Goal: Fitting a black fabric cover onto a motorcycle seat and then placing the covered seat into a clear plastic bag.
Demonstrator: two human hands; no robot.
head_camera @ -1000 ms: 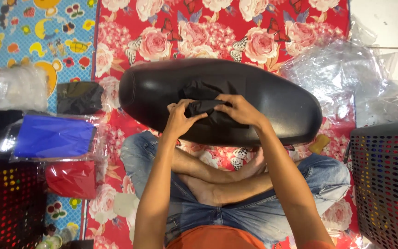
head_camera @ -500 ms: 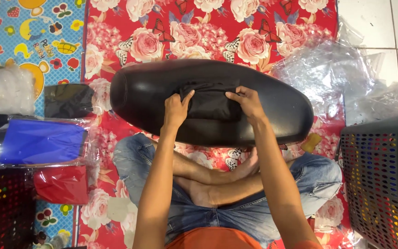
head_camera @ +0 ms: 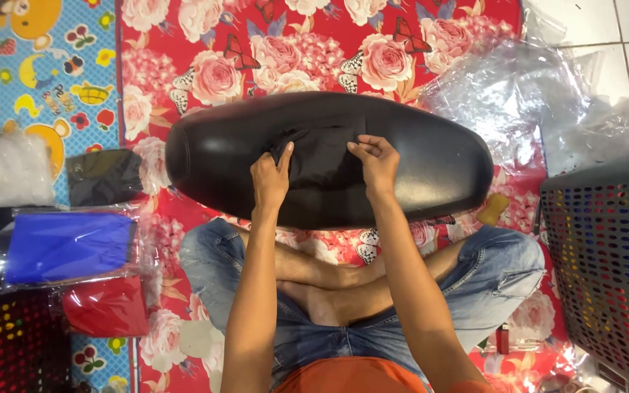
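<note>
A long black motorcycle seat [head_camera: 431,156] lies across a red floral mat in front of my crossed legs. A folded black cloth [head_camera: 322,164] rests on the seat's middle. My left hand [head_camera: 271,175] pinches the cloth's left edge. My right hand [head_camera: 374,160] grips its upper right edge. Both hands pull the cloth flat and wider over the seat.
Clear plastic wrapping [head_camera: 525,94] lies at the right. A grey perforated basket [head_camera: 606,269] stands at the right edge. At the left lie bagged blue [head_camera: 67,247], red [head_camera: 107,306] and black [head_camera: 103,176] cloths, a white bag [head_camera: 5,171] and a dark crate [head_camera: 9,349].
The cloth was bunched under both hands; now my hands have moved apart and spread it across the seat. The view has shifted, so the seat sits more to the right.
</note>
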